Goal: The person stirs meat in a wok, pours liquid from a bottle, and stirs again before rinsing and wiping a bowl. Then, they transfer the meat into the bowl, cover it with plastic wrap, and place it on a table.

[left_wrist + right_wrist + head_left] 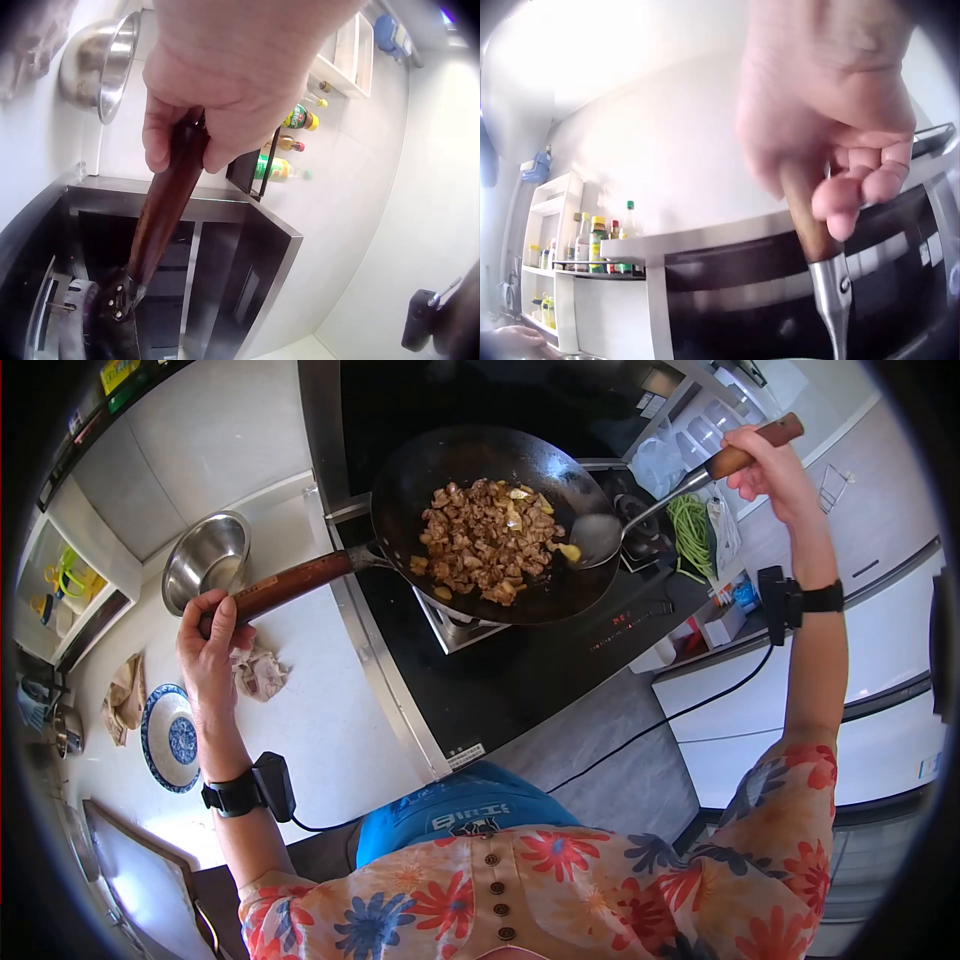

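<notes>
A dark wok point(560, 465) sits over the stove, holding browned chopped meat point(480, 540) with a few pale yellow pieces. My left hand point(212, 645) grips the end of its wooden handle point(300, 579); in the left wrist view, thumb and fingers lie on both sides of that handle point(161, 210). On the other side, my right hand point(768, 468) holds a wok spatula by its brown wooden handle point(735, 458). The metal spatula head point(597, 540) lies against the wok's right inner wall, beside a yellow piece at the meat's edge. The right wrist view shows fingers curled around the wooden handle point(806, 210).
Left on the counter are a steel bowl point(207, 560), a crumpled cloth point(260, 672) and a blue-patterned plate point(171, 738). Green beans point(689, 532) lie right of the stove. A black cable point(660, 717) hangs from the right wrist. Bottles point(598, 244) stand along the wall.
</notes>
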Action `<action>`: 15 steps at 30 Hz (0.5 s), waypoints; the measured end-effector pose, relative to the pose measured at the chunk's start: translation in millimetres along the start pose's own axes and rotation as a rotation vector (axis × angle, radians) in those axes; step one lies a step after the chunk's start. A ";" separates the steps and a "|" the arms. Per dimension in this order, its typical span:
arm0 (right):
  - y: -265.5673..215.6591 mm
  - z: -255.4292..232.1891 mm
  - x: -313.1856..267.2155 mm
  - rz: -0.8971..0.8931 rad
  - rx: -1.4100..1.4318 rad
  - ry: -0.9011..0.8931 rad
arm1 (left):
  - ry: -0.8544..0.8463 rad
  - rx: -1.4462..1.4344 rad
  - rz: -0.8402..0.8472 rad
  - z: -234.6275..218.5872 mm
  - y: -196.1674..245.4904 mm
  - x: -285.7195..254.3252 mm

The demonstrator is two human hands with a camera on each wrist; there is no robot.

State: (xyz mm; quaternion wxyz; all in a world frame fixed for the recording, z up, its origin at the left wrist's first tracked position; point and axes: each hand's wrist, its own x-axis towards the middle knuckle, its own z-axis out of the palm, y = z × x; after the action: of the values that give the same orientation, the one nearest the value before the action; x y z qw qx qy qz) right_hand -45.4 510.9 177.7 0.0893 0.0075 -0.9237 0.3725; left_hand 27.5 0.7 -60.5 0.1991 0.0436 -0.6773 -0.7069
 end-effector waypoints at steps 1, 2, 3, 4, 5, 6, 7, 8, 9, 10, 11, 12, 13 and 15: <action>11.6 7.9 3.6 0.089 0.059 0.016 | -0.005 0.003 0.000 -0.4 -0.6 0.1; 24.7 17.6 5.9 0.176 0.117 0.032 | -0.005 0.001 0.000 0.1 -0.1 0.0; 38.1 40.0 1.9 0.214 0.284 0.043 | 0.004 0.005 -0.002 1.5 1.0 -0.3; 47.7 66.2 -6.0 0.249 0.452 0.053 | 0.016 0.009 -0.002 3.1 1.9 -0.8; 51.7 86.7 -13.6 0.242 0.529 0.045 | 0.024 0.006 0.004 3.8 1.8 -1.3; 53.5 99.8 -18.0 0.234 0.613 0.036 | 0.024 0.022 -0.001 3.1 1.8 -1.3; 54.7 102.1 -17.5 0.143 0.665 0.012 | 0.021 0.043 -0.009 1.7 2.6 -0.7; 50.7 98.1 -16.9 0.149 0.673 0.011 | 0.018 0.052 -0.011 0.4 2.6 -0.2; 39.5 86.0 -15.8 0.041 0.571 0.046 | 0.013 0.043 -0.010 -0.2 1.3 -0.2; 28.4 71.6 -13.8 -0.069 0.464 0.082 | 0.007 0.029 -0.008 0.6 0.5 0.3; 21.4 56.2 -11.1 -0.133 0.339 0.093 | 0.003 0.027 -0.008 1.4 0.4 0.9; 23.1 50.1 -6.2 -0.134 0.336 0.093 | 0.007 0.017 -0.008 1.5 0.7 0.7; 24.2 45.8 -0.7 -0.168 0.239 0.108 | 0.013 0.006 -0.007 1.2 0.7 0.2; 33.2 53.1 8.8 -0.170 0.169 0.097 | 0.017 0.007 -0.004 1.4 0.6 -0.2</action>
State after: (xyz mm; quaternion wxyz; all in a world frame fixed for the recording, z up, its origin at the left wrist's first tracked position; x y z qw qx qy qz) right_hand -65.2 498.8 118.9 0.1643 0.0753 -0.8797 0.4399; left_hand 27.4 2.0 -59.8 0.2032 0.0515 -0.6780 -0.7045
